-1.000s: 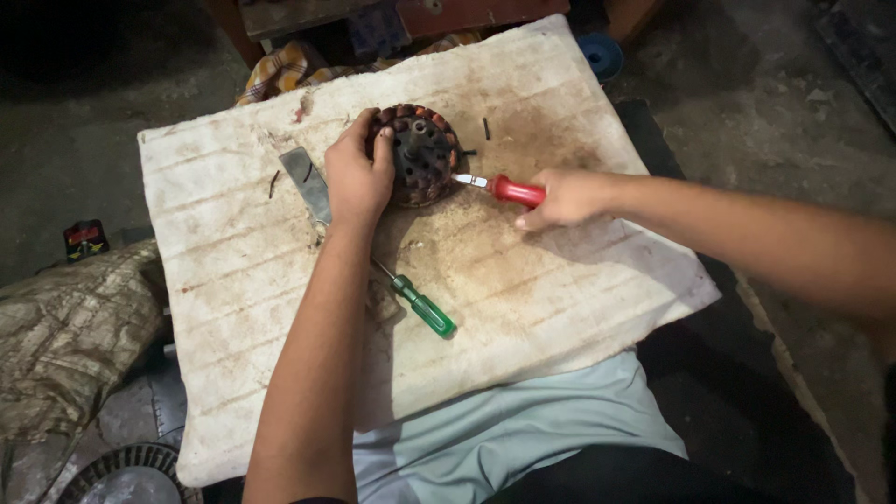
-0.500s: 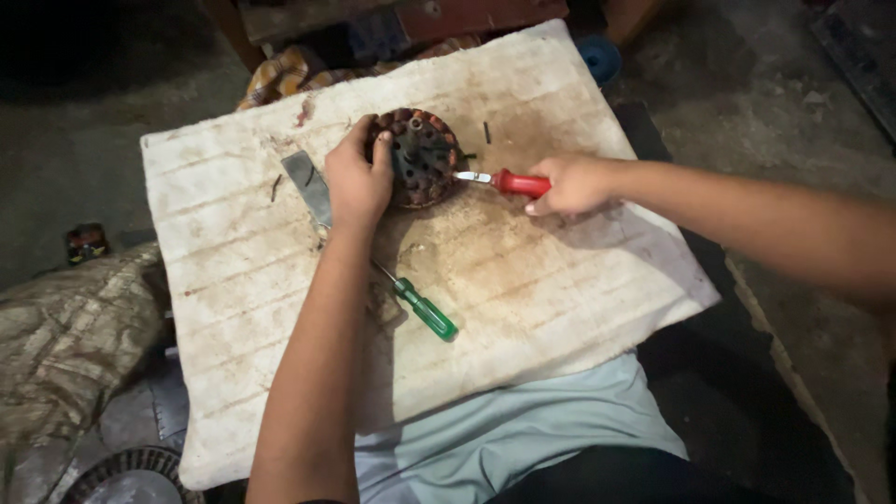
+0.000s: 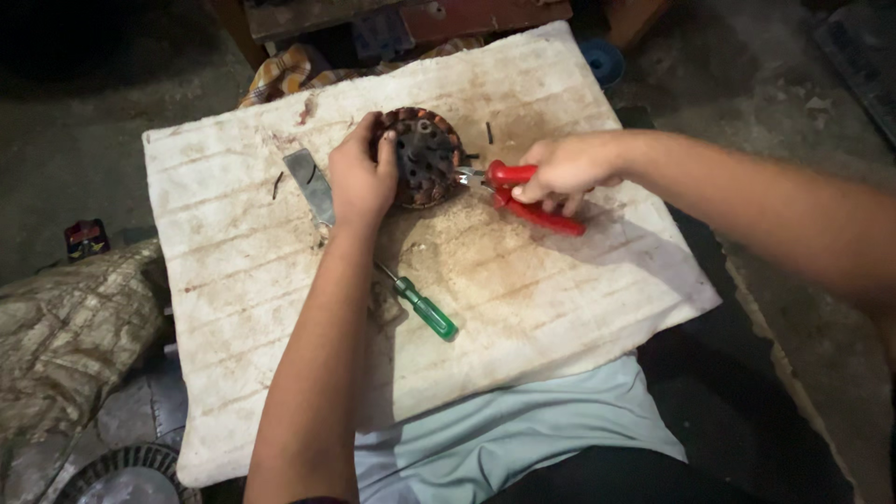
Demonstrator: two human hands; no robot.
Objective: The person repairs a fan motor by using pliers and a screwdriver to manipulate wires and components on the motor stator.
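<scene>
The stator point(image 3: 425, 157), a dark round wound core, lies near the far edge of the white board point(image 3: 523, 308) on the person's lap. The left hand point(image 3: 362, 177) clamps its left side, fingers point(image 3: 378, 145) curled over the rim. The right hand point(image 3: 565, 168) squeezes the red pliers point(image 3: 523, 196), fingers wrapped round the handles, the nose touching the stator's right edge. A flat metal blade point(image 3: 310, 185) lies just left of the left hand, partly under the wrist. A green screwdriver point(image 3: 425, 308) rests nearer the body, beside the left forearm. Rust dust stains the board.
</scene>
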